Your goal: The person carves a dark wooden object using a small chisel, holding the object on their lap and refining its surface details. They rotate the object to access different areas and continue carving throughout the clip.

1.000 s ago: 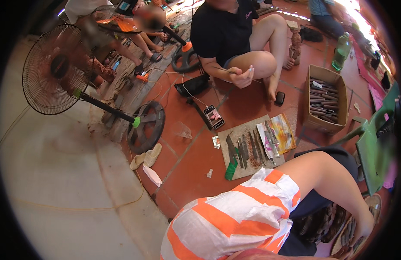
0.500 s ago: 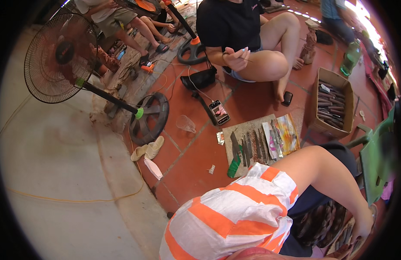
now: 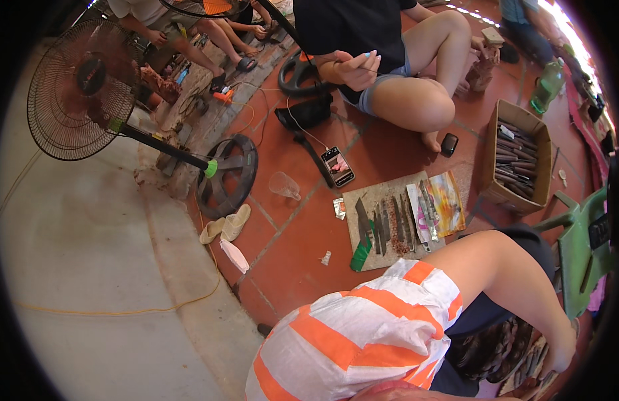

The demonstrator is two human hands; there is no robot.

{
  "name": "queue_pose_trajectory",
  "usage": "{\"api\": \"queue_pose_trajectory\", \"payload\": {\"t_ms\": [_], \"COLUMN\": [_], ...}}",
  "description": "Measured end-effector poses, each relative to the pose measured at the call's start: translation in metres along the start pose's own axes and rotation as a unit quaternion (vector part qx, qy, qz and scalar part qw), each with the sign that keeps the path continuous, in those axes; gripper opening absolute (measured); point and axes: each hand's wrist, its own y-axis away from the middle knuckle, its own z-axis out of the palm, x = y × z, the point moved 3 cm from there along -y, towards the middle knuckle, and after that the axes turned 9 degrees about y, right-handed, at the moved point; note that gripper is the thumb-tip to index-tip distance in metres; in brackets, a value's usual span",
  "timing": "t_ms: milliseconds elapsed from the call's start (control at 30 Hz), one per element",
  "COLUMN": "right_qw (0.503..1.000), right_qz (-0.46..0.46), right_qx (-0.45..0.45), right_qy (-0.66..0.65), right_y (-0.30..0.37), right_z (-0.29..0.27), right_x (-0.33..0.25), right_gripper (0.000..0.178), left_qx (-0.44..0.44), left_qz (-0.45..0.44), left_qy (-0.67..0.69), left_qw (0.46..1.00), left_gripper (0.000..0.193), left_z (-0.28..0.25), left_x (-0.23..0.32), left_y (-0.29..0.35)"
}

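My left arm, in a white and orange striped sleeve (image 3: 363, 327), bends at the elbow and reaches down to the lower right. There my left hand (image 3: 558, 357) is over several thin, long tools (image 3: 527, 367) near the picture's rim. Its fingers point downward and are mostly hidden, so I cannot tell whether they grip anything. My right hand cannot be made out. Beyond my arm, a flat grey board (image 3: 373, 262) carries a row of dark blades and files (image 3: 399, 220), with a bright printed packet (image 3: 446, 204) at its right side.
Opposite sits a person whose hand (image 3: 358, 70) pinches something thin. A cardboard box (image 3: 486, 170) of dark-handled tools stands at right, beside a green plastic chair (image 3: 580, 247). A phone (image 3: 339, 167), clear cup (image 3: 284, 186) and standing fan (image 3: 82, 87) are to the left.
The view has shifted slightly. My left hand stays at the lower right, with its fingers a little lower. The person opposite has shifted their hand and leaned a little.
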Motion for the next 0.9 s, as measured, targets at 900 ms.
{"api": "queue_pose_trajectory", "payload": {"t_ms": [900], "right_qw": [1.000], "right_qz": [0.022], "right_qx": [-0.019], "right_qy": [-0.012], "right_y": [-0.004], "right_z": [0.008], "right_x": [0.007], "right_gripper": [0.028], "left_qx": [-0.028], "left_qz": [-0.019], "left_qy": [0.012], "left_qw": [0.999], "left_gripper": [0.067], "left_z": [0.003], "left_x": [-0.022], "left_y": [-0.003]}}
